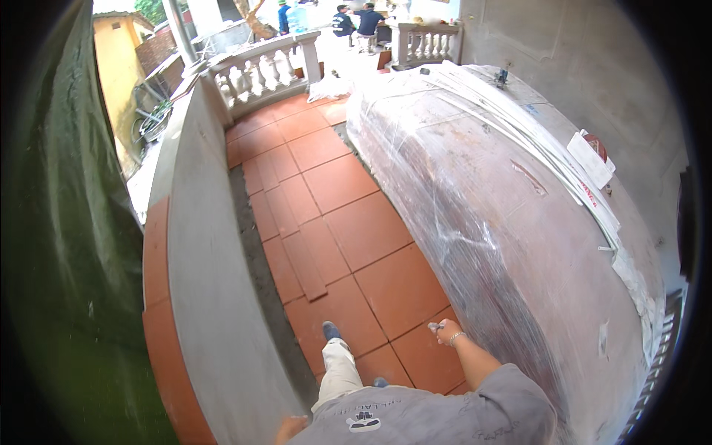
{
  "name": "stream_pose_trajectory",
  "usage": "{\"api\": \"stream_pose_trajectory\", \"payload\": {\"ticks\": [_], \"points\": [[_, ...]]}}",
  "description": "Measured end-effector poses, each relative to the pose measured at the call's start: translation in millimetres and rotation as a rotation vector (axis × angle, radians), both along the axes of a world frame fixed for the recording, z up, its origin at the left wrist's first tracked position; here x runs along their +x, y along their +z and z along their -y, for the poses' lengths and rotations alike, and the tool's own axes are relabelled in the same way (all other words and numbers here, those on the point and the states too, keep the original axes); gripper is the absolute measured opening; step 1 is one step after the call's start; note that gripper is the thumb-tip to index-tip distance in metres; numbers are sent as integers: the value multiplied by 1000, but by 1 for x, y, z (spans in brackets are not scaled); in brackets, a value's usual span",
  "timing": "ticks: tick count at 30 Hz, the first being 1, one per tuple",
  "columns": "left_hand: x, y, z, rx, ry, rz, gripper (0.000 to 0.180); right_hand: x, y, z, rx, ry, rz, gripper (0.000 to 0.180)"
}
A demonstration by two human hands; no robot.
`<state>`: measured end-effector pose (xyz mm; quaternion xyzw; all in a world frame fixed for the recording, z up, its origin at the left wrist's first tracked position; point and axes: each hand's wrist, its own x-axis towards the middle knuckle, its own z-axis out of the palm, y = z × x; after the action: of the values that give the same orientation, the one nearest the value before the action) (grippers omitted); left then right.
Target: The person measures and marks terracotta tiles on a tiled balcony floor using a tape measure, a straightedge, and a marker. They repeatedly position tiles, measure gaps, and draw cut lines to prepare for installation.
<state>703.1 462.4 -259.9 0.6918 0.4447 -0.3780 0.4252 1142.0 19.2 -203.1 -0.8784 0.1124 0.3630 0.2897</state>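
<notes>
R hand [445, 331] low over red tile floor [374, 233], nr its R edge

Closest to me: person in a grey T-shirt [452, 411] & pale trousers [340, 367], L shoe [331, 330] ahead on the tiles. L hand [291, 426] is down by the low wall [204, 297], mostly cut off/hidden by the shirt, so can't tell if it's spread or holding anything. R hand, w/ a bracelet [457, 337] at the wrist, has fingers curled; a small pale-grey bit [434, 326] shows at the tips, but can't tell if it's pinched or what it is.

Just past the L shoe, narrow tile strips [304, 263] lie in a staggered row along the floor's L side, nearest one ending on a big tile. Btwn the floor's L edge & the low wall runs a grey gap [265, 285]. Green sheet [67, 230] hangs outside the wall.

Along the floor's R edge: big plastic-wrapped slab [463, 241]. Long white strips [512, 130] lie along its far R edge, w/ a white flat piece [591, 159] beside them.

Floor's far L corner meets a balustrade [259, 78]; crumpled white plastic [328, 90] sits nr its R end. Way back, 2 ppl in dark tops [368, 22], low down, close tog., plus a blue water jug [298, 20].
</notes>
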Motion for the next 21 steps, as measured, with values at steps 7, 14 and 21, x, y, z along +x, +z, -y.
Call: {"api": "stream_pose_trajectory", "payload": {"ticks": [7,14,21], "points": [[238,-27,-132,-170,302,202,33,98,21,-92,-78,-72,-115,28],[511,28,-284,136,118,410,23,201,34,-156,120,-306,-106,27],[722,52,-337,177,26,614,37,298,-22,-193,119,-402,-212,16]]}}
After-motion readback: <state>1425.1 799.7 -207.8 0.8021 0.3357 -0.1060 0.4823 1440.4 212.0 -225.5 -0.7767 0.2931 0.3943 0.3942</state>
